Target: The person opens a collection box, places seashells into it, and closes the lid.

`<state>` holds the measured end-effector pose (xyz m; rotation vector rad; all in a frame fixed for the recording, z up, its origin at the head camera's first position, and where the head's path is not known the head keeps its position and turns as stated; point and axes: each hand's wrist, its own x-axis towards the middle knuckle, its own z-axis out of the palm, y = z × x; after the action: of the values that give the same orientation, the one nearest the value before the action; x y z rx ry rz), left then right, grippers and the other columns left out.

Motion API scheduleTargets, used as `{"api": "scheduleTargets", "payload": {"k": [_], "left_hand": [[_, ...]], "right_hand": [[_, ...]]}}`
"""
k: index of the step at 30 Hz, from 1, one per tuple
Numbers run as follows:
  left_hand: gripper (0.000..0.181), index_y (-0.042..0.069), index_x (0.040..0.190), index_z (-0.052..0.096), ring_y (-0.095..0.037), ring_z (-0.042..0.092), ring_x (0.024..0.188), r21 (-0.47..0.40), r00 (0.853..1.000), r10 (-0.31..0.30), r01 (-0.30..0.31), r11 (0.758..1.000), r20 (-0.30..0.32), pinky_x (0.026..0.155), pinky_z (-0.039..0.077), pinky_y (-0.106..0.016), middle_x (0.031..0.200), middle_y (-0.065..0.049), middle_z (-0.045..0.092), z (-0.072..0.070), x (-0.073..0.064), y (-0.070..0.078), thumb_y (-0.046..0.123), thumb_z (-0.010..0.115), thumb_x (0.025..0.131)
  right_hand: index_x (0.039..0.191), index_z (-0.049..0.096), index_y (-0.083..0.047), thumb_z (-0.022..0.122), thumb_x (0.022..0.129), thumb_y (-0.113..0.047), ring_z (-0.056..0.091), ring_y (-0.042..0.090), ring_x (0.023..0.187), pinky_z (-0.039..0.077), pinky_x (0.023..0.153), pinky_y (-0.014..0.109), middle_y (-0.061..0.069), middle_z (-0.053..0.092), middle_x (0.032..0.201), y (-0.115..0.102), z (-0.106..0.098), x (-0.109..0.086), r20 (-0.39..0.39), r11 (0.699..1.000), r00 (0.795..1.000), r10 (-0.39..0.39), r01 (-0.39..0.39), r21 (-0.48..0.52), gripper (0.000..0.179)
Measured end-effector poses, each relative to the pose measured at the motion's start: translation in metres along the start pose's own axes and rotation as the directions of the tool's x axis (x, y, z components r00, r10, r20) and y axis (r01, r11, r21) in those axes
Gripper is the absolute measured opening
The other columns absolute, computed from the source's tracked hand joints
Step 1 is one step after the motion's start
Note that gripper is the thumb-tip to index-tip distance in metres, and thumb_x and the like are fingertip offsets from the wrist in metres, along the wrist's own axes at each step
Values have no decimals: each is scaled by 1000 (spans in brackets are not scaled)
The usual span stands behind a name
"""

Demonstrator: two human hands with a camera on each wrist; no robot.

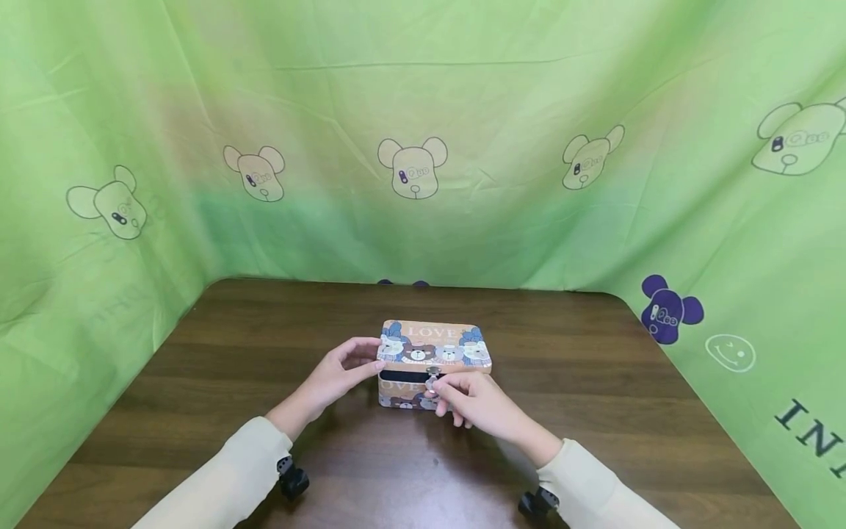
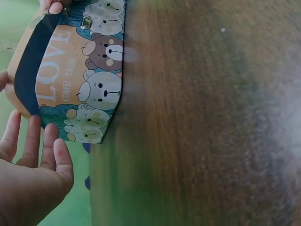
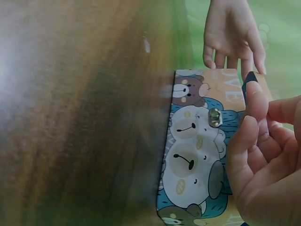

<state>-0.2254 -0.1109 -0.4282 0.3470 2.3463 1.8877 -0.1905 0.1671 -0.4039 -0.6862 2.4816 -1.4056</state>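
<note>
A tin box [image 1: 435,345] printed with bears and the word LOVE stands on the table, its hinged lid tilted up and leaving a dark gap along the front. My right hand [image 1: 477,402] pinches the metal clasp [image 1: 432,383] at the lid's front edge between thumb and forefinger. At the left end, my left hand [image 1: 338,373] touches the lid and the box's side with fairly straight fingers. A small metal catch [image 3: 215,117] shows on the box's front wall in the right wrist view. What lies inside the box is hidden.
The brown wooden table [image 1: 264,338] has rounded far corners. A green cloth [image 1: 423,242] with bear-head drawings hangs behind it and along both sides. Dark wrist cameras [image 1: 293,479] are strapped over the pale sleeves.
</note>
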Motion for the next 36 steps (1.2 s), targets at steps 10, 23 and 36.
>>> {"api": "scheduleTargets", "payload": {"k": [10, 23, 36], "left_hand": [[42, 18, 128, 67, -23, 60, 109, 16, 1000, -22, 22, 1000, -9, 86, 50, -38, 119, -4, 64, 4, -2, -7, 34, 77, 90], [40, 17, 125, 66, -23, 61, 107, 31, 1000, -28, 28, 999, -4, 87, 51, -37, 116, -3, 64, 6, -3, -8, 31, 78, 90], [43, 13, 128, 64, -24, 61, 106, 6, 998, -51, 51, 999, 23, 85, 52, -39, 116, -7, 63, 7, -2, -11, 28, 78, 90]], "right_hand": [[100, 75, -2, 53, 106, -23, 58, 10, 56, 43, 47, 23, -3, 69, 74, 6, 6, -6, 49, 999, 999, 5, -3, -36, 31], [107, 75, -3, 54, 105, -18, 57, 11, 58, 42, 47, 22, -1, 69, 74, 15, 12, -8, 45, 1000, 999, 1, 0, -13, 25], [107, 75, -4, 48, 107, -21, 59, 14, 59, 43, 46, 24, 2, 69, 75, 20, 21, -7, 73, 997, 994, 75, -77, 17, 32]]}}
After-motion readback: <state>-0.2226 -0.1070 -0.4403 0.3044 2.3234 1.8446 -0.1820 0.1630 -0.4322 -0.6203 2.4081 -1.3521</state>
